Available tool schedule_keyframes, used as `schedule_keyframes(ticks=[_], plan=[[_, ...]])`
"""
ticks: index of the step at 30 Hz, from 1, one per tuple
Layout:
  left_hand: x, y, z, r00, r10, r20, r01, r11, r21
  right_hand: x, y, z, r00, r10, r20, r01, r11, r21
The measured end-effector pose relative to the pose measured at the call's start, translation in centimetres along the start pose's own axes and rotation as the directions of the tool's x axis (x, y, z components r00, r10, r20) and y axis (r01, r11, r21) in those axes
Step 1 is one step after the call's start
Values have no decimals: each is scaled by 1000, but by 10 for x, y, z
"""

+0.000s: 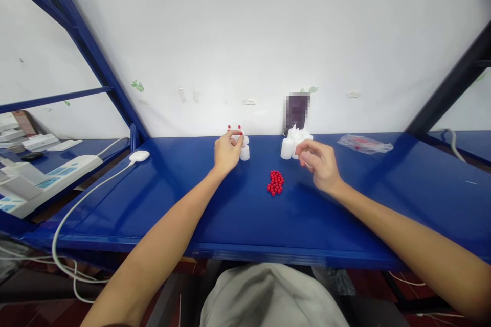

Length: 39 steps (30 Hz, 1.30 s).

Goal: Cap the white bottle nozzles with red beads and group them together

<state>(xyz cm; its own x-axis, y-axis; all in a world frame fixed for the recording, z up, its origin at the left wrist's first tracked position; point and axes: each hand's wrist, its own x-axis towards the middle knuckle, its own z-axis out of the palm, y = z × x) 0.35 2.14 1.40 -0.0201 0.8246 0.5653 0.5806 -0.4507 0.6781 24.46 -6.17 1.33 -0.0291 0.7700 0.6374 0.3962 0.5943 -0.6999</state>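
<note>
My left hand [227, 149] reaches to a group of small white bottles [244, 153], some with red tips, at the back of the blue table. Its thumb and forefinger close around the red-tipped top of one bottle. My right hand [319, 162] hovers in front of a second cluster of white bottles [286, 148], its fingers curled with the thumb near the forefinger; whatever may be between them is too small to tell. Between the hands, nearer to me, lies a pile of small red caps [275, 183].
A clear plastic bag [365, 144] with red bits inside lies at the back right. A white round charger [139, 156] and its cable are at the left, beside a power strip [57, 181]. A dark pixelated object [296, 111] leans on the wall.
</note>
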Motion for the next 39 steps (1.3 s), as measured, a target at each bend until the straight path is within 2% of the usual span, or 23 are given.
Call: schedule_keyframes(ticks=[6,11,14,17,19,20,21,22,24,26,28,31,39], plan=[[-2,0,0,999,5,50,-16,977,215,3,-2,2,986,120,119,-109,990,-90],[-2,2,-1,998,-1,56,-17,944,330,6,-3,4,986,137,90,-111,962,-249],[-3,2,-2,999,7,50,-25,935,355,7,-1,5,989,127,78,-103,961,-256],[-4,3,-2,999,40,30,-48,941,334,7,-3,5,976,169,139,-137,968,-212],[-7,7,-2,993,109,35,-114,954,279,6,-5,5,964,178,198,-146,975,-166],[-9,9,-1,984,163,72,-176,954,241,5,-5,5,959,172,224,-141,978,-151],[-11,13,-1,963,231,141,-256,946,197,5,-6,6,955,166,247,-133,981,-145],[-14,16,0,923,306,233,-344,927,148,4,-6,6,951,159,266,-124,982,-145],[-20,22,3,795,431,426,-500,864,60,4,-5,7,947,155,281,-113,980,-161],[-25,26,5,670,480,567,-594,805,19,3,-3,7,945,190,266,-144,972,-183],[-27,26,7,601,470,646,-628,778,18,4,-2,7,936,248,250,-200,959,-202],[-28,25,8,573,435,694,-624,781,25,4,-1,7,931,250,266,-194,956,-219],[-30,22,14,588,441,678,-609,793,13,3,-1,8,932,160,325,-86,969,-230]])
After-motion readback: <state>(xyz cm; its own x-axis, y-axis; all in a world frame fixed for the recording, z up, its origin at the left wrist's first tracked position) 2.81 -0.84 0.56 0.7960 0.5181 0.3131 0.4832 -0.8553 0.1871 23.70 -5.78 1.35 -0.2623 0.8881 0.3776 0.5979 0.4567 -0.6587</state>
